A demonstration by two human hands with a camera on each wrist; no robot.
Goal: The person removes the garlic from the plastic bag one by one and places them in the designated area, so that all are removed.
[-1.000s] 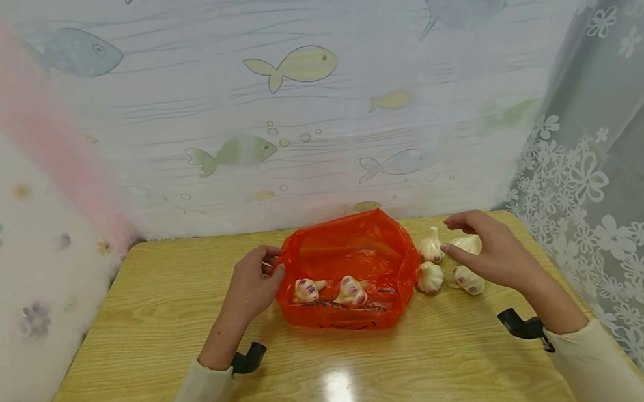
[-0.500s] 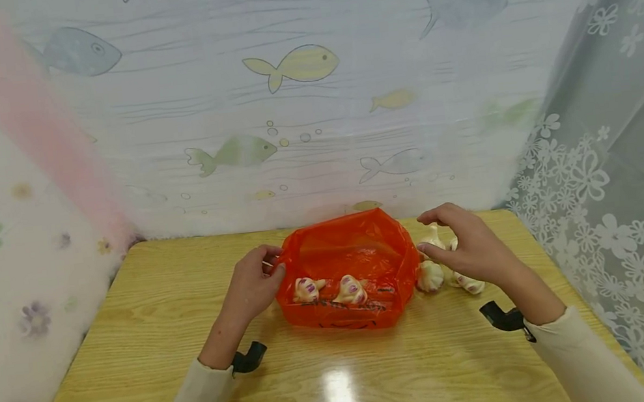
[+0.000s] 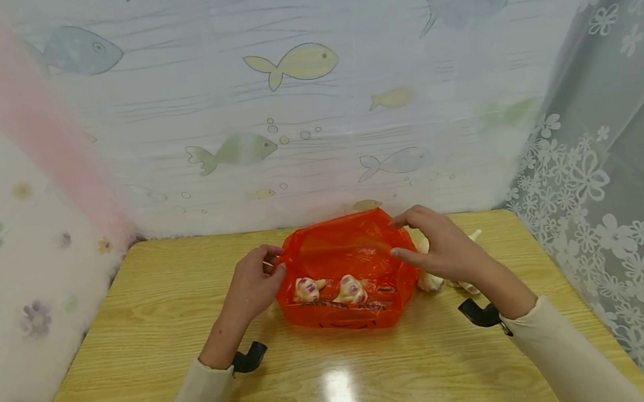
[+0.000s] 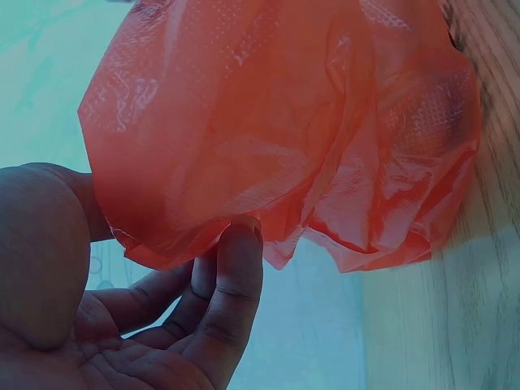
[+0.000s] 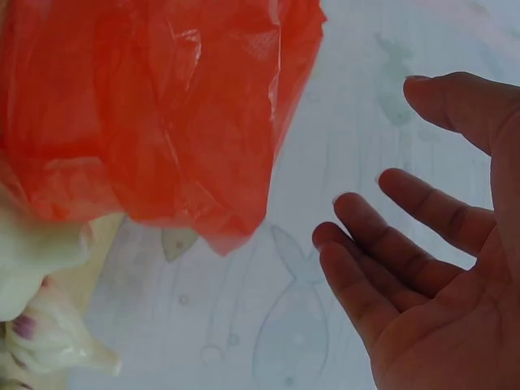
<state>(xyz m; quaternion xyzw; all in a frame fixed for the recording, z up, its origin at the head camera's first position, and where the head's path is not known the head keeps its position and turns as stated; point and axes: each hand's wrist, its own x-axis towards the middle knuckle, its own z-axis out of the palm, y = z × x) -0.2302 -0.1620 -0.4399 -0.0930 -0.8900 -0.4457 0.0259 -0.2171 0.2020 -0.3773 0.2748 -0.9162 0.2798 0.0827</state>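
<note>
An orange plastic bag (image 3: 357, 253) stands open on the wooden table (image 3: 152, 323), with two garlic bulbs (image 3: 308, 289) (image 3: 350, 290) lying inside it. My left hand (image 3: 272, 265) grips the bag's left rim; in the left wrist view its fingers (image 4: 236, 268) curl up against the bag (image 4: 284, 138). My right hand (image 3: 404, 239) hovers at the bag's right rim with fingers relaxed and nothing in it. In the right wrist view its palm (image 5: 422, 276) is spread beside the bag (image 5: 146, 114). Loose garlic bulbs (image 3: 429, 281) (image 3: 472, 235) lie on the table behind that hand.
Curtains printed with fish and flowers enclose the table at the back and on both sides. Loose garlic (image 5: 41, 325) lies just right of the bag. The bare tabletop stretches from the bag to the front edge (image 3: 341, 382).
My right hand has moved left from above the loose garlic to the bag's right rim, holding nothing. The left hand and the bag have stayed put.
</note>
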